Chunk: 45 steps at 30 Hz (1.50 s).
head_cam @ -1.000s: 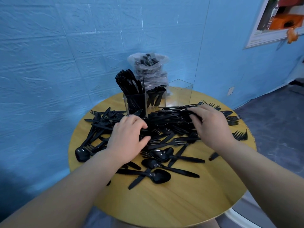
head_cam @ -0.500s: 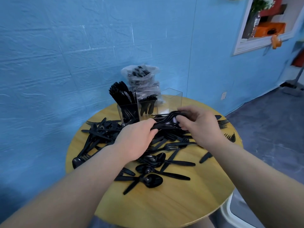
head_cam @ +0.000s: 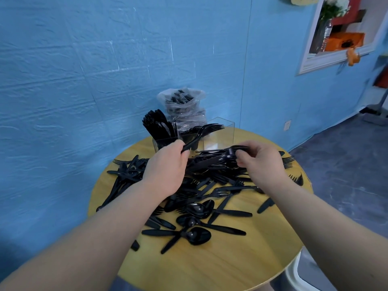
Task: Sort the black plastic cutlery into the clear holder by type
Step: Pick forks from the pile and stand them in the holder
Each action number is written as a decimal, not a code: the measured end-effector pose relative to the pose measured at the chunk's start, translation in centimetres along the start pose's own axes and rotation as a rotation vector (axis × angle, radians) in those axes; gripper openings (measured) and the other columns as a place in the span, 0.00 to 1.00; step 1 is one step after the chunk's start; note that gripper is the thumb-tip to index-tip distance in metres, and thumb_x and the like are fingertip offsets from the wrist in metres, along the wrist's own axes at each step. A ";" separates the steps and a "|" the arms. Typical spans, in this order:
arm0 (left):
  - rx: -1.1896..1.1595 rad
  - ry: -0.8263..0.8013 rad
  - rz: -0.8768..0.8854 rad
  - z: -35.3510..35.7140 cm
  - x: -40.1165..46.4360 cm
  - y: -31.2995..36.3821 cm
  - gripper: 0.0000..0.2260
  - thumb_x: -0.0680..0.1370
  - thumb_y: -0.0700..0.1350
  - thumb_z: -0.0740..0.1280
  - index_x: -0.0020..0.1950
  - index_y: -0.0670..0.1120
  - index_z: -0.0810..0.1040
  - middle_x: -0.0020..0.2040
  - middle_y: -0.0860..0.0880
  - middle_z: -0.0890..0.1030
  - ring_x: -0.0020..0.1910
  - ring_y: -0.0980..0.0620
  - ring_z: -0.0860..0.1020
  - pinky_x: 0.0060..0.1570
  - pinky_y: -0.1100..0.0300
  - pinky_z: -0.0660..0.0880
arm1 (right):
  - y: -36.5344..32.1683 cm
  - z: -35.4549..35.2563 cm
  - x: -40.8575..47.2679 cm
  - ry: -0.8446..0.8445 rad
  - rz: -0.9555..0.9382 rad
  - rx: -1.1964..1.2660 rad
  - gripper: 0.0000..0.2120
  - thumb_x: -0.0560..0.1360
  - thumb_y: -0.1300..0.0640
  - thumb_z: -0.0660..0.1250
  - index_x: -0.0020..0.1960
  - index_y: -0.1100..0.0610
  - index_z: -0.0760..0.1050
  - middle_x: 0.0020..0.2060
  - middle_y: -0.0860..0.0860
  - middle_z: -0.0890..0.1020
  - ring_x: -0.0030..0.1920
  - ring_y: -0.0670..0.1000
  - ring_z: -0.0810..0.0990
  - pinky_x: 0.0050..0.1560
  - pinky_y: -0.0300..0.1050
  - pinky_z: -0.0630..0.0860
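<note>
A heap of black plastic cutlery (head_cam: 201, 185) covers the round wooden table (head_cam: 241, 259). My left hand (head_cam: 165, 171) grips black forks (head_cam: 206, 130) by the handles, their tines raised toward the clear holder (head_cam: 219, 135). The holder's left compartment is packed with upright black pieces, its middle one holds a few, and the right one looks empty. My right hand (head_cam: 260, 162) pinches a bundle of black cutlery (head_cam: 218, 157) lifted just above the heap.
A clear plastic bag of black cutlery (head_cam: 182, 106) stands behind the holder against the blue wall. Loose spoons (head_cam: 195, 236) and knives lie near the front of the table. Forks (head_cam: 288, 161) lie by the right edge.
My left hand lifted forks out of the heap and tilted them up toward the holder. My right hand stayed on the raised bundle. The camera tilted upward.
</note>
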<state>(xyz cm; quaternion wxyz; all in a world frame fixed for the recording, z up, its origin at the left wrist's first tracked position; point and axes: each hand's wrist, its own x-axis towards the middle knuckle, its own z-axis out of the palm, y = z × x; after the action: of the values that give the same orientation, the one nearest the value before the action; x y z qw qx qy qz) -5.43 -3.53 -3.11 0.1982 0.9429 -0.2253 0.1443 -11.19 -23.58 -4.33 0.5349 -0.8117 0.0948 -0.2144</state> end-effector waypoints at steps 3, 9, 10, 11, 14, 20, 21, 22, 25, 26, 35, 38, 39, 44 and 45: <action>0.054 -0.035 -0.015 -0.1 0.4 -0.2 0.09 0.83 0.49 0.52 0.51 0.47 0.68 0.34 0.51 0.75 0.31 0.50 0.74 0.30 0.54 0.71 | -0.2 -0.7 0.1 -0.015 -0.007 -0.010 0.10 0.75 0.62 0.66 0.43 0.48 0.79 0.37 0.51 0.84 0.42 0.53 0.83 0.50 0.56 0.80; 0.006 -0.149 0.032 0.2 0.3 0.8 0.10 0.83 0.49 0.51 0.49 0.48 0.69 0.34 0.49 0.75 0.34 0.48 0.74 0.33 0.54 0.67 | -1.8 0.1 0.1 -0.026 -0.018 0.091 0.10 0.73 0.63 0.69 0.38 0.49 0.80 0.37 0.57 0.84 0.39 0.56 0.80 0.49 0.61 0.79; -0.006 -0.158 0.048 0.2 0.2 0.9 0.12 0.83 0.51 0.50 0.48 0.48 0.69 0.34 0.50 0.75 0.35 0.47 0.74 0.34 0.54 0.68 | -1.9 0.3 0.1 -0.016 -0.018 0.107 0.09 0.73 0.63 0.69 0.38 0.50 0.80 0.37 0.58 0.84 0.39 0.58 0.80 0.48 0.62 0.78; -0.003 -0.166 0.068 0.1 0.1 1.0 0.14 0.83 0.53 0.49 0.46 0.48 0.68 0.34 0.50 0.74 0.35 0.47 0.74 0.36 0.53 0.69 | -1.9 0.5 0.2 -0.005 -0.013 0.119 0.08 0.72 0.63 0.69 0.38 0.51 0.81 0.37 0.57 0.84 0.40 0.59 0.81 0.48 0.62 0.79; 0.044 -0.203 0.124 0.0 -0.1 1.1 0.17 0.82 0.58 0.49 0.43 0.48 0.66 0.33 0.50 0.73 0.34 0.49 0.74 0.38 0.51 0.71 | -2.1 1.1 0.3 0.033 -0.013 0.142 0.06 0.71 0.62 0.71 0.39 0.51 0.80 0.37 0.54 0.84 0.43 0.58 0.82 0.50 0.58 0.79; -0.017 -0.232 0.153 -0.6 -0.3 1.0 0.14 0.82 0.55 0.52 0.40 0.51 0.62 0.32 0.50 0.72 0.33 0.49 0.72 0.36 0.51 0.69 | -2.3 1.8 0.1 0.152 -0.190 -0.126 0.14 0.74 0.55 0.70 0.57 0.48 0.71 0.48 0.44 0.77 0.40 0.42 0.77 0.47 0.43 0.75; -0.016 -0.226 0.165 -0.7 -0.2 1.0 0.14 0.82 0.55 0.53 0.40 0.50 0.64 0.33 0.50 0.72 0.33 0.48 0.73 0.36 0.51 0.69 | -2.3 1.9 0.0 0.121 -0.224 -0.162 0.17 0.76 0.56 0.68 0.63 0.48 0.70 0.52 0.43 0.76 0.41 0.42 0.77 0.48 0.40 0.73; -0.017 -0.230 0.170 -0.8 -0.2 1.0 0.14 0.82 0.55 0.53 0.42 0.49 0.65 0.34 0.50 0.73 0.34 0.48 0.74 0.37 0.51 0.70 | -2.2 2.0 -0.1 0.073 -0.246 -0.201 0.20 0.77 0.56 0.65 0.68 0.49 0.69 0.53 0.43 0.76 0.42 0.43 0.78 0.50 0.39 0.72; -0.014 -0.284 0.166 -0.8 -0.2 0.5 0.13 0.83 0.54 0.53 0.47 0.46 0.70 0.39 0.49 0.77 0.40 0.47 0.77 0.43 0.49 0.74 | -1.9 2.3 -0.3 -0.015 -0.255 -0.255 0.19 0.80 0.58 0.59 0.70 0.52 0.69 0.53 0.50 0.82 0.51 0.50 0.81 0.57 0.46 0.75; -0.010 -0.309 0.159 -0.9 -0.2 0.3 0.13 0.83 0.53 0.53 0.48 0.46 0.70 0.41 0.48 0.78 0.42 0.47 0.78 0.45 0.48 0.75 | -2.0 2.4 -0.4 -0.024 -0.253 -0.263 0.19 0.80 0.58 0.58 0.70 0.53 0.69 0.56 0.51 0.82 0.54 0.51 0.81 0.59 0.48 0.75; 0.002 -0.137 0.147 -1.1 0.0 0.5 0.12 0.83 0.52 0.50 0.47 0.48 0.69 0.36 0.52 0.75 0.35 0.52 0.74 0.35 0.55 0.67 | -3.7 2.3 -0.2 -0.129 -0.117 0.126 0.16 0.80 0.61 0.59 0.66 0.50 0.71 0.44 0.47 0.82 0.43 0.44 0.82 0.52 0.37 0.78; -0.027 -0.082 0.180 -1.2 1.0 0.2 0.11 0.83 0.50 0.52 0.51 0.48 0.70 0.42 0.52 0.76 0.42 0.49 0.75 0.40 0.55 0.68 | -4.4 2.5 0.5 -0.129 -0.114 0.276 0.12 0.79 0.64 0.62 0.49 0.49 0.79 0.37 0.45 0.84 0.43 0.45 0.83 0.52 0.40 0.79; -0.026 -0.047 0.181 -1.1 1.4 -0.1 0.11 0.83 0.50 0.53 0.58 0.49 0.71 0.50 0.52 0.76 0.49 0.48 0.74 0.47 0.55 0.70 | -4.7 2.5 1.0 -0.088 -0.150 0.252 0.14 0.78 0.65 0.62 0.46 0.48 0.79 0.36 0.44 0.84 0.43 0.46 0.83 0.52 0.39 0.79; 0.128 -0.002 0.102 -0.7 2.7 -3.3 0.23 0.83 0.47 0.55 0.77 0.48 0.54 0.74 0.50 0.62 0.71 0.49 0.60 0.70 0.54 0.61 | -6.2 2.0 5.4 0.201 -0.433 -0.123 0.11 0.78 0.62 0.63 0.55 0.53 0.80 0.39 0.43 0.80 0.36 0.41 0.77 0.42 0.28 0.70; 0.145 -0.024 0.093 -0.4 2.8 -3.9 0.23 0.83 0.46 0.55 0.78 0.47 0.54 0.74 0.49 0.61 0.72 0.50 0.58 0.71 0.53 0.60 | -6.4 2.3 6.1 0.213 -0.505 -0.210 0.11 0.78 0.62 0.62 0.57 0.56 0.80 0.40 0.44 0.80 0.35 0.42 0.75 0.42 0.26 0.68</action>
<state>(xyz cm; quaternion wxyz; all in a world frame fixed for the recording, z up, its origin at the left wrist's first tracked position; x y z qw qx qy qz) -1.22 -1.22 -2.89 0.1198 0.9450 -0.2601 0.1582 -5.16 -21.39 2.19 0.3648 -0.8333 -0.0328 -0.4140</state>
